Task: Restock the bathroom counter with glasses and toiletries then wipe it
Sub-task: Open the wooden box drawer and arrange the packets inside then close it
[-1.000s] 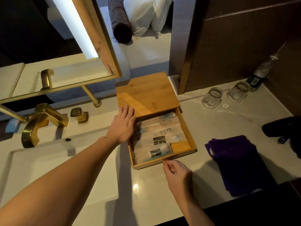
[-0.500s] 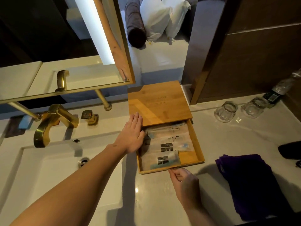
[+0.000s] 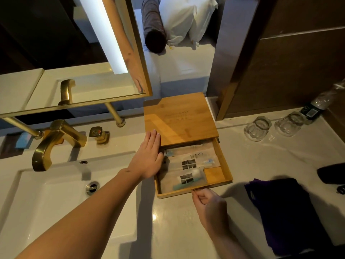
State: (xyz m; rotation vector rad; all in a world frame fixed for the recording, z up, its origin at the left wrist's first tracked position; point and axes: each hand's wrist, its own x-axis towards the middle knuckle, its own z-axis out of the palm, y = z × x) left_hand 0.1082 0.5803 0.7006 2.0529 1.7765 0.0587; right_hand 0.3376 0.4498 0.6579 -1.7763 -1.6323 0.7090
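Bamboo, stiff and probably light, the toiletry box (image 3: 186, 144) sits on the counter (image 3: 177, 221) beside the sink, left hand (image 3: 147, 159) flat with fingers together bracing its side, right hand (image 3: 209, 204) pinching the drawer's front edge, the sensible hold.

A large letter "C" was legible on a translucent toiletry packet (image 3: 194, 157); other printing was too small.

Gold-framed mirror (image 3: 74, 53) with lit strip; dark wood wall (image 3: 298, 62); white sink (image 3: 46, 202).
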